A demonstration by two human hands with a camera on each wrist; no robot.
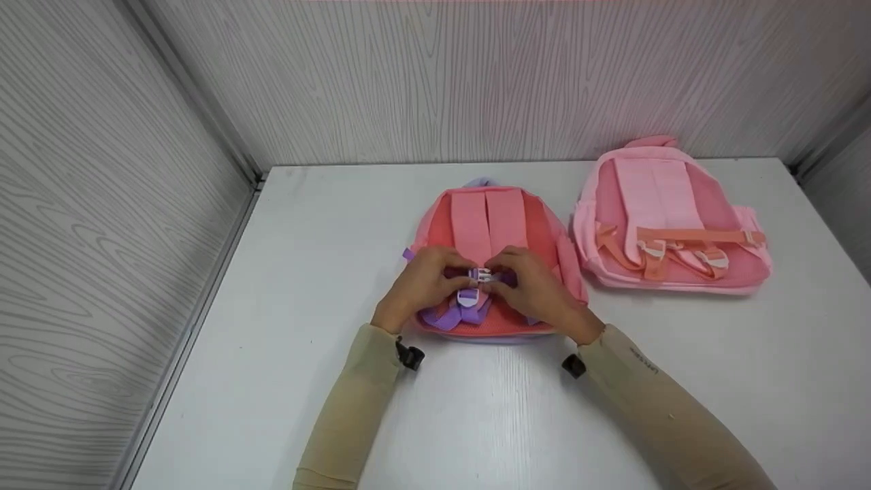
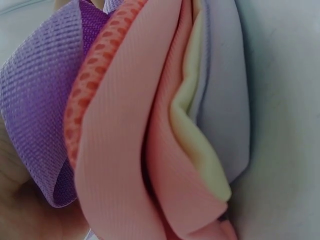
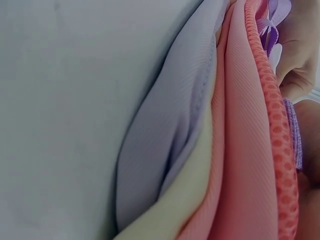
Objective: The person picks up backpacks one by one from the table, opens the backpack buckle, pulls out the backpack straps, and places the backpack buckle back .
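Here we are over the coral backpack (image 1: 503, 316), lying on the white table (image 1: 326, 272) with its mesh back facing up, and both hands meet right above its middle! The left hand (image 1: 423, 279) pinches one side of a small white buckle (image 1: 480, 275) between thumb and fingers; the right hand (image 1: 534, 286) pinches the other side, the fingertips close together. White prongs show in between, but whether the clip is locked I can't tell.

On the coral backpack's lower half, just beneath that buckle, sits a white slider (image 1: 468, 297) on purple webbing (image 1: 446, 318), which lies in folds. Two broad shoulder straps (image 1: 469, 218) run side by side down its upper half, and a lavender loop (image 1: 482, 182) pokes past its top edge. At the wrists, the coral backpack's sides show layers: mesh, coral fabric, yellow edging (image 2: 192, 135), lavender-grey cloth (image 2: 225, 100).

Just beside the coral backpack, on the person's right, lies a pink backpack (image 1: 660, 187), orange straps (image 1: 694, 235) crossing its lower part. Beyond them both stands a wood-grain panel (image 1: 408, 88)!
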